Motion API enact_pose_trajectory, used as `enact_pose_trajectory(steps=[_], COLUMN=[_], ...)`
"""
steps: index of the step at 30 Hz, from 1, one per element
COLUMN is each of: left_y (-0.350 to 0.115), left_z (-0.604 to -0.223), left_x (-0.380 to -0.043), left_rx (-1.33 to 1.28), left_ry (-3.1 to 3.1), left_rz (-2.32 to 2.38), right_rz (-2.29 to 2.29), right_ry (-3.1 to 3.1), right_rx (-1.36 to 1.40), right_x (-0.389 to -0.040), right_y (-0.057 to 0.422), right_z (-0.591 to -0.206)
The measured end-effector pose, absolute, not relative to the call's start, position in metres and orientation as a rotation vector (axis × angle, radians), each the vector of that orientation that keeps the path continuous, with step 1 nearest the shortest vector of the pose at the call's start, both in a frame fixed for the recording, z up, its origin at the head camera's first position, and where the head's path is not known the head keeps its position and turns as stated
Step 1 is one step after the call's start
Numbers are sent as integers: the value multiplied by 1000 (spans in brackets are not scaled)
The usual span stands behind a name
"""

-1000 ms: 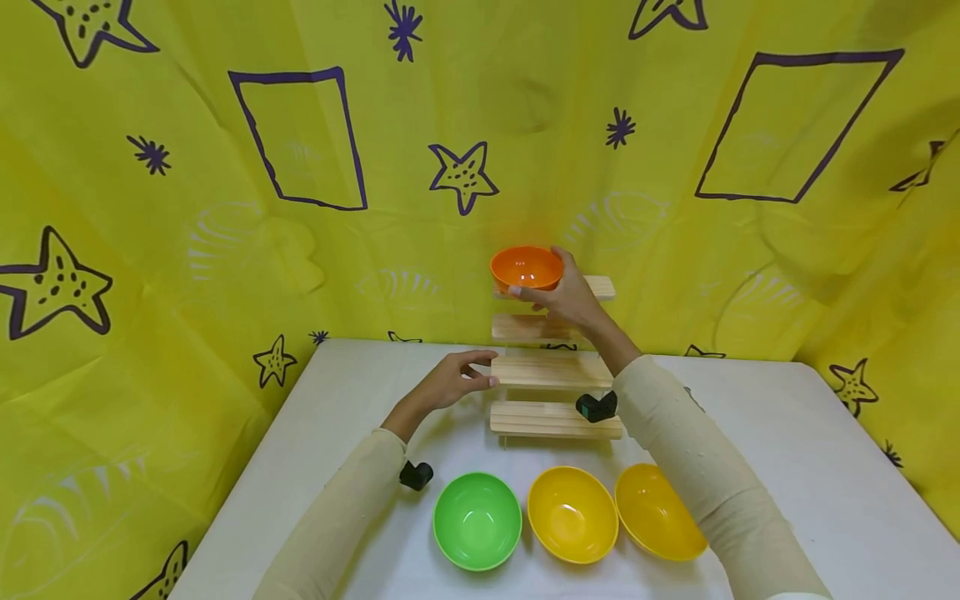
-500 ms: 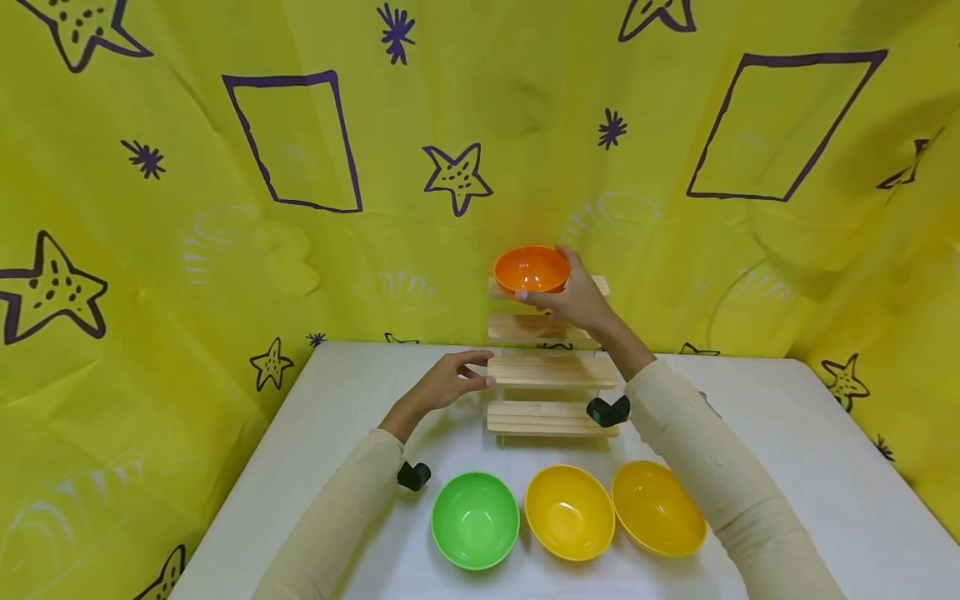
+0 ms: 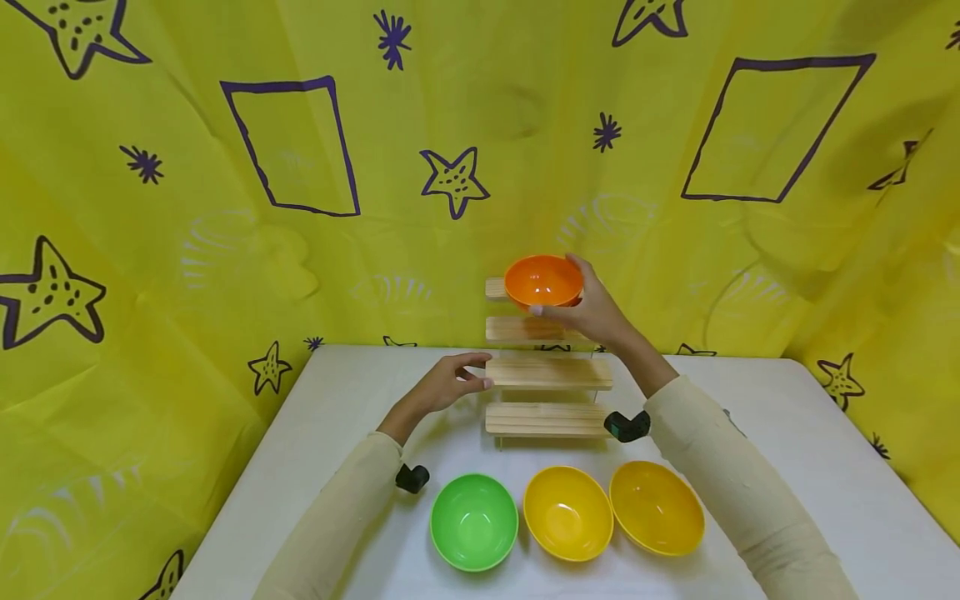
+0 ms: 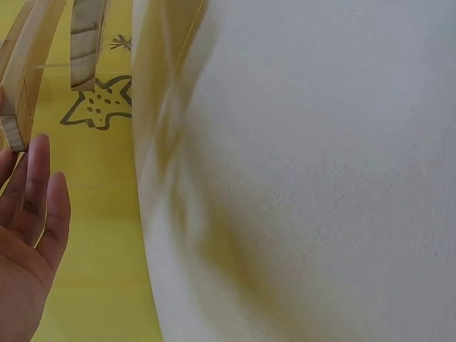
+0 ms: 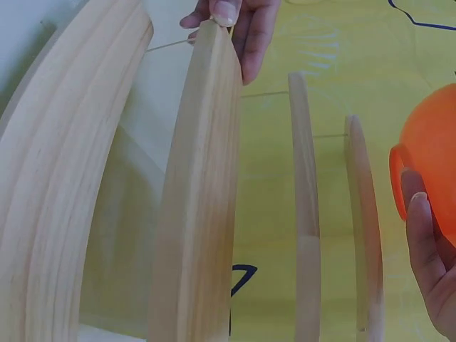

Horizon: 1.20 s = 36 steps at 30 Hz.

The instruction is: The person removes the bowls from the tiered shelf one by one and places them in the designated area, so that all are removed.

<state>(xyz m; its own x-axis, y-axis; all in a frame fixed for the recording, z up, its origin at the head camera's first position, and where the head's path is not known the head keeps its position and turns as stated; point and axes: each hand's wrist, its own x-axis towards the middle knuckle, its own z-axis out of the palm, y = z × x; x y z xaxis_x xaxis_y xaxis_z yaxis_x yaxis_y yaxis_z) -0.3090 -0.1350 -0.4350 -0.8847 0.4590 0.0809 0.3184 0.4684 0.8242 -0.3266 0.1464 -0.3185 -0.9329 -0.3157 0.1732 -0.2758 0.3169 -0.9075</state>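
My right hand (image 3: 600, 315) holds an orange bowl (image 3: 543, 282) by its right side, thumb in front, at the top board (image 3: 495, 288) of a wooden tiered stand. In the right wrist view the orange bowl (image 5: 436, 135) appears apart from the top board (image 5: 365, 214), with fingers at its base ring. My left hand (image 3: 444, 385) grips the left end of the stand's second board from the bottom (image 3: 551, 374). The right wrist view shows the left thumb on that board's end and the fingers around it. The left wrist view catches only part of the left hand (image 4: 28, 235).
On the white table (image 3: 360, 533), in front of the stand, a green bowl (image 3: 474, 523), a yellow bowl (image 3: 567, 513) and a deeper yellow bowl (image 3: 656, 508) sit in a row. A yellow patterned curtain (image 3: 405, 242) rises behind the stand.
The right hand has carried the orange bowl to the right along the top board and slightly toward me. The left hand keeps its place on the stand; the view has shifted slightly.
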Motion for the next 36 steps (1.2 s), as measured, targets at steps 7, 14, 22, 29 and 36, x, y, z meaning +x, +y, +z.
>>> enact_pose_trajectory(steps=[7, 14, 22, 29, 36], left_y=[-135, -136, -136, -135, -135], left_z=[-436, -437, -434, -434, -434], left_x=[-310, -310, -307, -308, -308], left_rx=[672, 682, 705, 707, 700], left_ry=[2558, 2554, 2553, 2555, 2549], left_rz=[1387, 1390, 1389, 1397, 1400], right_rz=[-1688, -1657, -1667, -1666, -1643], right_ry=[2550, 2584, 2565, 2544, 2567], right_rx=[-572, -578, -626, -672, -721], right_x=[-320, -314, -303, -293, -282], right_y=[157, 168, 179, 187, 196], right_z=[-323, -325, -326, -327, -332])
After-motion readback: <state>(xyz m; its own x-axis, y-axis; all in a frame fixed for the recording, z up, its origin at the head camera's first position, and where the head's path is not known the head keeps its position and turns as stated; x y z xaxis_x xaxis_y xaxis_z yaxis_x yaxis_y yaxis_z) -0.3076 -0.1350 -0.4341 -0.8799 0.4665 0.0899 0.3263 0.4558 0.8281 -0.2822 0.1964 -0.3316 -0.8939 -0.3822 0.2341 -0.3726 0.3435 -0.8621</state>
